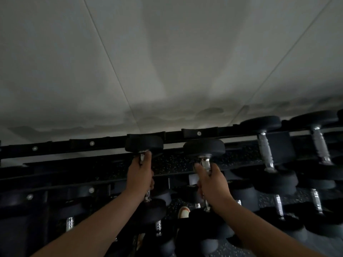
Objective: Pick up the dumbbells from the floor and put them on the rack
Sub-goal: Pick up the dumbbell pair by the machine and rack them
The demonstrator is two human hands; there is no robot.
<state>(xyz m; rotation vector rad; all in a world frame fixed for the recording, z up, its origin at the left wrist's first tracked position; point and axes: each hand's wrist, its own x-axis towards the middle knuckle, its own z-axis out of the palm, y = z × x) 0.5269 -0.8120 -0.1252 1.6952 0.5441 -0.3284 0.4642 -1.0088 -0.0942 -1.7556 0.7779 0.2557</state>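
Two black dumbbells with chrome handles are held over the top tier of a black rack [79,143]. My left hand [141,175] is shut on the handle of the left dumbbell [143,143], whose far head rests at a cradle on the rack's back rail. My right hand [213,182] grips the handle of the right dumbbell [204,148], its far head just in front of the back rail. Each dumbbell's near head is below my wrists.
Two more dumbbells [265,145] lie on the top tier to the right. Lower tiers hold several dumbbells [278,204]. A white wall [167,62] stands right behind the rack. A light shoe [183,212] shows on the speckled floor below.
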